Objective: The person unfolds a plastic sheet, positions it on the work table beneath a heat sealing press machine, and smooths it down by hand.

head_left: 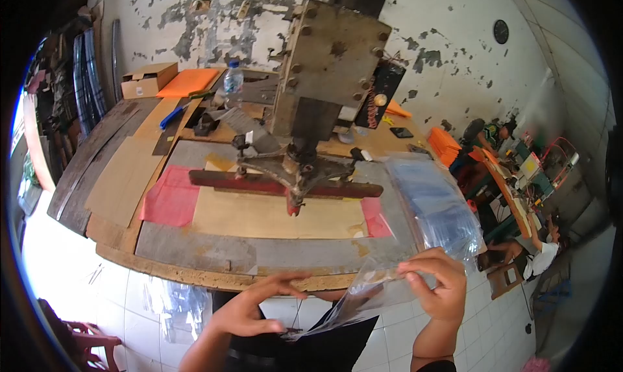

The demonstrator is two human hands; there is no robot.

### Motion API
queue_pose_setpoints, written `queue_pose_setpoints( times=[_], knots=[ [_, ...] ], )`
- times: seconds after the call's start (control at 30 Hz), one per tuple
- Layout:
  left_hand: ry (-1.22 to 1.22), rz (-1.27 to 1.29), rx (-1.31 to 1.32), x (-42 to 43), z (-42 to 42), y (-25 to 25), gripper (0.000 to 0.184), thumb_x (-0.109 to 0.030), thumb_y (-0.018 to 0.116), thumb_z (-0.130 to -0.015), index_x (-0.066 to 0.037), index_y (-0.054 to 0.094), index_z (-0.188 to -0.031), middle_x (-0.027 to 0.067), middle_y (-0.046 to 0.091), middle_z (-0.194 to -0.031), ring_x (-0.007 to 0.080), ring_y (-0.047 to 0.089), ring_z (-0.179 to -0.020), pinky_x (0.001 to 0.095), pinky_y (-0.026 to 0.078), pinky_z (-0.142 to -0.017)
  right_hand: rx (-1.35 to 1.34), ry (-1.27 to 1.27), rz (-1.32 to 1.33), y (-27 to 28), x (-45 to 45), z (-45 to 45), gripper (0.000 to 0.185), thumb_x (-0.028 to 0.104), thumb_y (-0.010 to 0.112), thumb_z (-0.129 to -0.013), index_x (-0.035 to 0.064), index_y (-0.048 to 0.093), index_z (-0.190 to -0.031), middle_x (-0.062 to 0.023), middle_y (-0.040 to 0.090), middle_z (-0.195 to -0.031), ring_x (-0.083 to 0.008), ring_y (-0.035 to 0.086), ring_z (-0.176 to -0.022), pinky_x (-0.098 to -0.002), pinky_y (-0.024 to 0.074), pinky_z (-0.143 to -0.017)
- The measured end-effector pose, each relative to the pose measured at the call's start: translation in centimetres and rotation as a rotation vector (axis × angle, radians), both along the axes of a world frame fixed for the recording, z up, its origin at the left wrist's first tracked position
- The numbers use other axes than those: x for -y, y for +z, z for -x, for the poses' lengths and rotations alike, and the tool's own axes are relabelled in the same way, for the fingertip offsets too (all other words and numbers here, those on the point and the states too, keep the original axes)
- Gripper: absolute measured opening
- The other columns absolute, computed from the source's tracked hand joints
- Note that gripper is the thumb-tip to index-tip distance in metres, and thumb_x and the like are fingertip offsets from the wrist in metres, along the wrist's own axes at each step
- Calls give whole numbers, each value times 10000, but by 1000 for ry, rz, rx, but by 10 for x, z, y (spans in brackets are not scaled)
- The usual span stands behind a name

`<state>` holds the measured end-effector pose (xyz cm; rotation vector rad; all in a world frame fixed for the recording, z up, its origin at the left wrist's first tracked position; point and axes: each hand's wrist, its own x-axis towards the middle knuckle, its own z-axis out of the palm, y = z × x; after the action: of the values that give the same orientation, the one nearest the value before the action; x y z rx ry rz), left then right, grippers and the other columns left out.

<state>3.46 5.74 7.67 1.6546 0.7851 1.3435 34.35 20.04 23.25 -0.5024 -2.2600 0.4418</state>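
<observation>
My right hand (pixel 440 284) pinches the upper edge of a clear plastic sheet (pixel 363 293) between thumb and fingers. The sheet hangs slanting down to the left, in front of the table edge. My left hand (pixel 254 307) is open, thumb and fingers spread, close to the sheet's lower end; whether the thumb touches it I cannot tell. Beyond my hands stands a heavy metal press (pixel 331 67) with a long reddish bar (pixel 259 182) under its head. Below the bar lies a tan board (pixel 272 223) over a pink sheet (pixel 172 195).
A stack of clear plastic sheets (pixel 431 200) lies at the table's right side. Behind are a water bottle (pixel 233 83), a cardboard box (pixel 148 81), orange sheets (pixel 188 83) and a phone (pixel 401 132). Other people sit at a bench (pixel 509 190) on the right. A red stool (pixel 91 339) stands lower left.
</observation>
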Motion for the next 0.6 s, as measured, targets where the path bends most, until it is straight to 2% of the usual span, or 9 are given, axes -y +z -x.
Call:
queue_pose_setpoints(
  times=[0.1,0.13,0.23,0.27,0.3,0.37,0.47,0.53,0.6],
  knots=[
    [187,-116,14,-8,-28,39,741,-422,880,-873,-18,564,-1409,278,415,-1641,424,422,-1518,523,325,-1227,123,87,-16,-7,14,22,261,-68,778,-832,61,799,-1058,-61,802,-975,-205,741,-842,-310,514,-764],
    [214,-179,-8,-12,-34,50,730,-339,903,-858,-34,532,-1408,264,424,-1633,418,434,-1510,504,351,-1215,153,135,-19,-13,15,26,268,-50,793,-841,83,790,-1073,-40,805,-985,-197,743,-841,-309,507,-747],
    [179,-119,-21,-22,-44,59,682,-246,907,-845,-51,514,-1368,290,481,-1586,421,443,-1513,516,336,-1226,202,192,24,-14,22,37,285,-53,791,-852,91,782,-1098,-49,805,-980,-192,742,-828,-308,504,-752],
    [157,-51,-7,-22,-45,60,661,-155,906,-831,-43,521,-1356,254,552,-1516,404,498,-1473,502,361,-1214,203,191,26,-15,23,37,285,-53,791,-852,91,782,-1098,-49,805,-980,-192,742,-828,-308,504,-752],
    [154,-49,-7,-22,-45,59,661,-155,906,-831,-43,521,-1356,254,552,-1516,404,498,-1473,502,361,-1214,211,190,37,-16,22,38,271,-41,792,-867,90,778,-1103,-53,803,-980,-194,742,-822,-314,512,-742],
    [161,-20,-78,-21,-43,59,616,-167,875,-864,-43,529,-1357,174,619,-1382,338,582,-1346,438,432,-1149,215,187,48,-20,20,38,257,-29,792,-881,89,774,-1108,-58,801,-980,-196,741,-815,-319,519,-733],
    [203,-9,-64,-19,-41,50,625,-147,883,-853,-40,530,-1357,144,628,-1323,291,600,-1282,429,447,-1124,166,130,138,-24,18,38,245,-23,790,-896,74,765,-1120,-78,785,-945,-207,745,-811,-331,544,-711],
    [223,18,-27,-16,-42,48,629,-153,893,-848,-42,536,-1353,139,625,-1331,281,595,-1289,422,442,-1127,87,67,247,-25,19,40,213,-79,798,-860,20,766,-1047,-105,787,-916,-218,760,-824,-317,586,-727],
    [245,45,10,-15,-39,46,633,-159,904,-843,-44,541,-1348,134,623,-1339,272,590,-1296,415,438,-1129,77,85,256,-28,15,37,224,-71,795,-870,31,762,-1067,-99,773,-909,-220,745,-813,-322,576,-715]
  ],
)
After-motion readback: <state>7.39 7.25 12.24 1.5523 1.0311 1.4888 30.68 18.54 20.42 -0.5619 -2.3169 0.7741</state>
